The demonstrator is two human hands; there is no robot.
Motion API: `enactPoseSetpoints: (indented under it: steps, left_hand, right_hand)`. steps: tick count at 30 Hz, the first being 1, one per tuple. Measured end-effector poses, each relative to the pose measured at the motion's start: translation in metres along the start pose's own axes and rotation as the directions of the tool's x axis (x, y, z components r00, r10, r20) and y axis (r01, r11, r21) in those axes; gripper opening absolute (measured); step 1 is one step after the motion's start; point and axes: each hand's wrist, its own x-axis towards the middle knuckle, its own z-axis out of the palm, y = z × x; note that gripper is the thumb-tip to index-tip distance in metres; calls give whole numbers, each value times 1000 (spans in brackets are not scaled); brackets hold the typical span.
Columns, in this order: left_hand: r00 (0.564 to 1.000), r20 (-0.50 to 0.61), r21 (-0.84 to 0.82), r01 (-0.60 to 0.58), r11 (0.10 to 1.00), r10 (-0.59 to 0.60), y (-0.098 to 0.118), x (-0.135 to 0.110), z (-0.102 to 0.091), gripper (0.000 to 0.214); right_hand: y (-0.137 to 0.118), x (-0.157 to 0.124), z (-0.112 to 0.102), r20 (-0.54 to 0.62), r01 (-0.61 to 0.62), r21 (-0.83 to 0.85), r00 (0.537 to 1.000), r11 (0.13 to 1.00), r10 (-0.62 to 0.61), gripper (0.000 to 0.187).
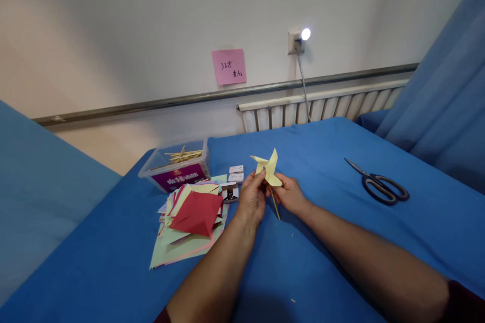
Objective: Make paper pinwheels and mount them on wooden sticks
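Head view. One yellow paper pinwheel (271, 167), held above the blue-covered table (326, 262) around mid-picture, between both hands. Long axis is that of its single thin stick (276, 206): runs from the paper head down toward the wearer, leaning slightly right, lower end bare. Head at the far end; three blade tips counted, pointing left, up (away from wearer) and lower right. A fourth cannot be confirmed behind the fingers.

Grip: left hand (250, 194) grasping the pinwheel, thumb pressed near its centre. Right hand (291, 194) also closed on it, fingers at the lower-right blade and the top of the stick; cannot tell whether paper or stick bears the pinch.

Counts, left of the hands: one clear plastic box (181, 176) with a purple label, holding many thin sticks (185, 155), overlapping, number not readable; one pile of coloured paper (170, 248), sheets uncountable, one red piece (199, 212) on top; two small white boxes (236, 173), one behind the other; one open small box (229, 193), contents dark.

Right of the hands: one pair of scissors (379, 184), tips pointing far-left, two handle loops toward near-right.

Wall: one pink note (229, 66), handwritten.
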Motion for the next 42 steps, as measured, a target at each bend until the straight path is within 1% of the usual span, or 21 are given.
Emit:
enactPoseSetpoints:
  steps: [4, 8, 14, 20, 28, 32, 39, 42]
  left_hand:
    - [1000, 17, 11, -12, 1000, 12, 1, 0, -1, 31]
    - [1000, 14, 8, 13, 1000, -13, 1, -1, -1, 32]
    - [999, -35, 2, 21, 1000, -21, 1, 0, -1, 31]
    - [998, -70, 0, -6, 1000, 6, 1, -1, 0, 34]
    - [998, -63, 54, 26, 998, -22, 1, -1, -1, 35]
    - [996, -82, 65, 34, 997, -29, 1, 0, -1, 34]
    - [999, -41, 29, 25, 999, -24, 1, -1, -1, 33]
    - [998, -39, 24, 40, 999, -39, 1, -2, -1, 33]
  right_hand:
    - [-4, 0, 1, -5, -21, 42, 1000, 999, 21, 23]
    - [-8, 0, 5, -9, -57, 117, 998, 992, 58, 21]
    - [-6, -1, 6, 27, -57, 97, 998, 994, 54, 16]
    - [-4, -2, 7, 27, -26, 46, 999, 999, 25, 14]
    - [-2, -4, 11, 28, -55, 75, 998, 996, 53, 20]
    - [-1, -4, 11, 18, -49, 59, 999, 997, 48, 19]
    - [-1, -3, 8, 27, -39, 72, 999, 997, 38, 17]
    - [-1, -3, 8, 35, -37, 68, 999, 997, 35, 17]
